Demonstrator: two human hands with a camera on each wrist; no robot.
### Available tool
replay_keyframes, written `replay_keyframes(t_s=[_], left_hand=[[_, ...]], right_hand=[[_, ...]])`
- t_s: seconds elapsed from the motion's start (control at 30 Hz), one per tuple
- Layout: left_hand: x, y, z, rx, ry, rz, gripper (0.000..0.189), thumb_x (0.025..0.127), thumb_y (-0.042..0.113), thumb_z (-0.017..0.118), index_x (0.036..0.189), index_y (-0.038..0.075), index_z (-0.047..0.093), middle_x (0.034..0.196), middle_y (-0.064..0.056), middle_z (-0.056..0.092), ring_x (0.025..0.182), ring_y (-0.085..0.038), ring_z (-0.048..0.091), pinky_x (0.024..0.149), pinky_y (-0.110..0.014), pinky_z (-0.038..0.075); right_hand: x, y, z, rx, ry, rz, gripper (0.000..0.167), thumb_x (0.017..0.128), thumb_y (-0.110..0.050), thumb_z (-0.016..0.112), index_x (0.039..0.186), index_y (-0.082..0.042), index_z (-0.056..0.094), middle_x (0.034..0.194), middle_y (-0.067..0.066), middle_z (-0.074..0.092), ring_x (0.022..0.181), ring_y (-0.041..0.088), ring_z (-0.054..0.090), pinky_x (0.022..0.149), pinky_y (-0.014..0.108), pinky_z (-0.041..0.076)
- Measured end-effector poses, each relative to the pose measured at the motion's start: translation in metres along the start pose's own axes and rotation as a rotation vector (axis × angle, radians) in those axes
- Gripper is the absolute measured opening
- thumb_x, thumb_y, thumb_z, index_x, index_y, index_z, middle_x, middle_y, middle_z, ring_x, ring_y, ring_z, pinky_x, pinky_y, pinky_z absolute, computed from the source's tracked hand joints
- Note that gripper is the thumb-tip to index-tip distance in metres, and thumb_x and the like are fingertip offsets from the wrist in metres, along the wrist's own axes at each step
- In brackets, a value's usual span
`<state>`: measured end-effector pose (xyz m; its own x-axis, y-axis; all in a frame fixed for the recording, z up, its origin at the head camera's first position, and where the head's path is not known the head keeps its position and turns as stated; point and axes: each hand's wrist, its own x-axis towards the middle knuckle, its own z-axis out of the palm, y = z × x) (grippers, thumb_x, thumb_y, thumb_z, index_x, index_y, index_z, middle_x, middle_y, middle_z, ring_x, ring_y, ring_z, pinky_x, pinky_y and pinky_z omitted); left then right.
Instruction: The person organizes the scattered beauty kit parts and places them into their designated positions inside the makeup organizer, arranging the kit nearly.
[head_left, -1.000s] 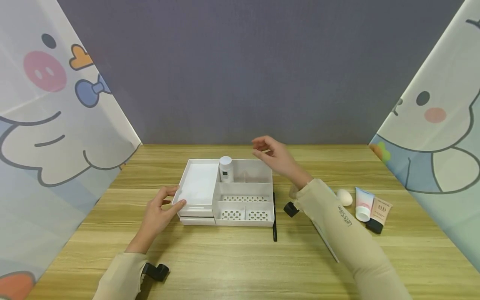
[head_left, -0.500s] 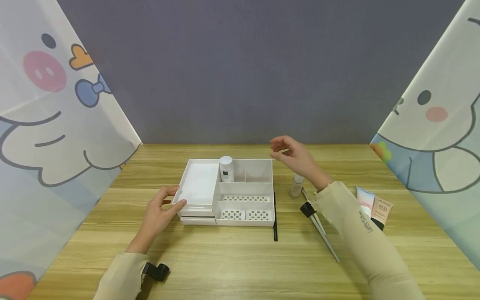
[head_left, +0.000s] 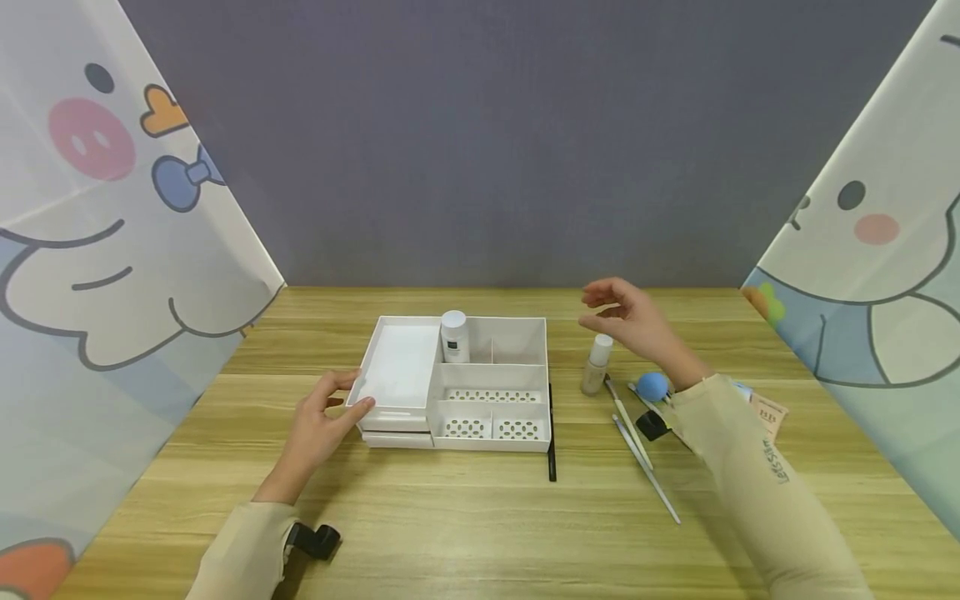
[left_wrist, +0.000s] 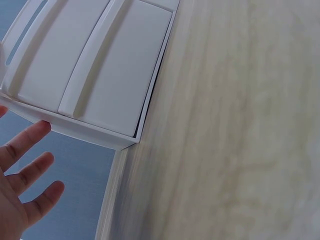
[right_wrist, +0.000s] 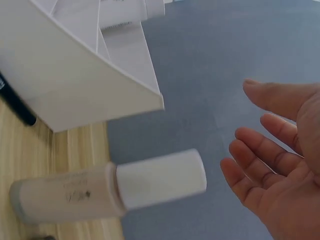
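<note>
A white desktop organizer point(head_left: 491, 364) with drawers on its left stands on the table. My left hand point(head_left: 322, 425) grips its front left corner, thumb at the front and fingers along the side. In the left wrist view several fingers point(left_wrist: 31, 137) are spread beside the drawers. A white bottle point(head_left: 454, 337) stands in the back compartment. My right hand point(head_left: 637, 321) is in the air right of the organizer, its fingers loosely bent and holding nothing. Just below it a foundation bottle point(head_left: 595, 371) with a white cap stands upright; in the right wrist view, the cap point(right_wrist: 162, 179) is apart from the fingers.
Thin brushes point(head_left: 647, 468) lie right of the organizer. A blue round thing point(head_left: 652, 386) lies near the right sleeve. A beige tube point(head_left: 768, 414) is partly covered by the sleeve. A black pencil-like stick point(head_left: 552, 442) lies along the organizer's right side.
My right hand has moved right, away from above the organizer, uncovering the foundation bottle, the brushes and the blue round thing. My left hand stays at the organizer's corner.
</note>
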<state>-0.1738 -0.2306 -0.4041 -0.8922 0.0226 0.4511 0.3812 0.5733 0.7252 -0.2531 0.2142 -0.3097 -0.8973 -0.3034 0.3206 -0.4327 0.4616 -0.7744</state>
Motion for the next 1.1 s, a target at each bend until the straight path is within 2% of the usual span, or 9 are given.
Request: replay_keyframes(t_s=[0.3, 0.53, 0.7, 0.83, 1.1], left_hand=[[0.0, 0.001, -0.001, -0.008, -0.002, -0.008, 0.028, 0.088, 0.009, 0.075, 0.113, 0.003, 0.063, 0.124, -0.013, 0.067, 0.101, 0.003, 0.052, 0.085, -0.042, 0.046], [0.0, 0.001, -0.001, -0.008, 0.003, -0.006, 0.028, 0.088, 0.009, 0.076, 0.112, 0.003, 0.064, 0.123, -0.012, 0.068, 0.101, 0.003, 0.052, 0.085, -0.04, 0.046], [0.0, 0.001, -0.001, -0.012, 0.0, -0.007, 0.029, 0.088, 0.009, 0.076, 0.113, 0.004, 0.064, 0.124, -0.012, 0.067, 0.102, 0.002, 0.052, 0.085, -0.038, 0.046], [0.001, 0.0, 0.0, -0.013, -0.003, -0.002, 0.03, 0.087, 0.009, 0.076, 0.114, 0.004, 0.063, 0.125, -0.013, 0.067, 0.103, 0.0, 0.052, 0.085, -0.038, 0.046], [0.0, 0.001, -0.001, -0.019, -0.008, -0.014, 0.029, 0.088, 0.01, 0.076, 0.114, 0.004, 0.063, 0.126, -0.012, 0.067, 0.103, -0.002, 0.053, 0.086, -0.039, 0.046]], right_hand=[[-0.015, 0.015, -0.009, 0.012, -0.019, -0.01, 0.042, 0.091, -0.001, 0.07, 0.13, 0.008, 0.054, 0.123, 0.024, 0.059, 0.11, 0.031, 0.056, 0.087, 0.021, 0.047], [-0.025, 0.028, -0.014, 0.039, -0.044, -0.003, 0.041, 0.092, -0.001, 0.069, 0.13, 0.008, 0.054, 0.122, 0.025, 0.058, 0.109, 0.031, 0.057, 0.085, 0.019, 0.048], [-0.03, 0.036, -0.014, 0.054, -0.075, 0.01, 0.041, 0.092, -0.001, 0.069, 0.129, 0.007, 0.054, 0.124, 0.026, 0.058, 0.106, 0.02, 0.058, 0.084, 0.018, 0.05], [-0.031, 0.042, -0.011, 0.061, -0.064, 0.029, 0.04, 0.092, -0.003, 0.07, 0.128, 0.008, 0.055, 0.123, 0.025, 0.06, 0.103, 0.011, 0.058, 0.082, 0.019, 0.05], [-0.032, 0.05, -0.004, 0.042, -0.06, 0.102, 0.039, 0.093, -0.008, 0.071, 0.127, 0.006, 0.058, 0.123, 0.023, 0.061, 0.098, 0.005, 0.059, 0.08, 0.019, 0.052]])
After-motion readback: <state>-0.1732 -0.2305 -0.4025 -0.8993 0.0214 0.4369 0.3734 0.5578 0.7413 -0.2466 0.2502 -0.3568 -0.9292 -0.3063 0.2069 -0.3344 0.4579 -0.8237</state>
